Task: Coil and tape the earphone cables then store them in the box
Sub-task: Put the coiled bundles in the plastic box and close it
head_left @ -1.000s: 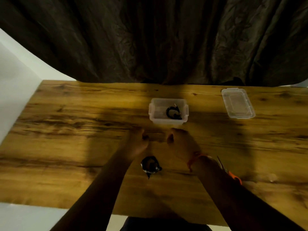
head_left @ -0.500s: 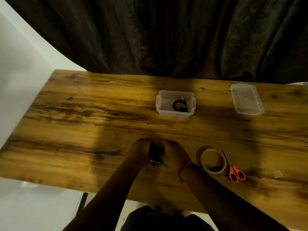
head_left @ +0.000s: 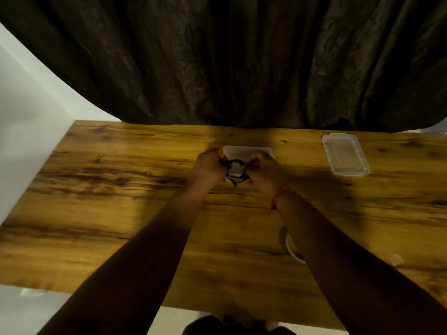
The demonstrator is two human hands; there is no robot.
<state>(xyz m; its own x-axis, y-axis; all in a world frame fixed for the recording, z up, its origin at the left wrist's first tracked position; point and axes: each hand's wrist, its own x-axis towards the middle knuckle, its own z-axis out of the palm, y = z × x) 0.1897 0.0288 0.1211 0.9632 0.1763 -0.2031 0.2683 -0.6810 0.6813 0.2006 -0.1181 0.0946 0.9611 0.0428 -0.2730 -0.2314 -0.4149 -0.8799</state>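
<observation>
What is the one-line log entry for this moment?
both hands: left hand, right hand hold coiled cable | place: over box | lid: off, right

The table lies bare on the left, while the lid and tape roll occupy the right.

Both hands, left hand and right hand, grip a coiled black earphone cable over a clear plastic box on the wooden desk; the box's clear lid lies well right.
</observation>
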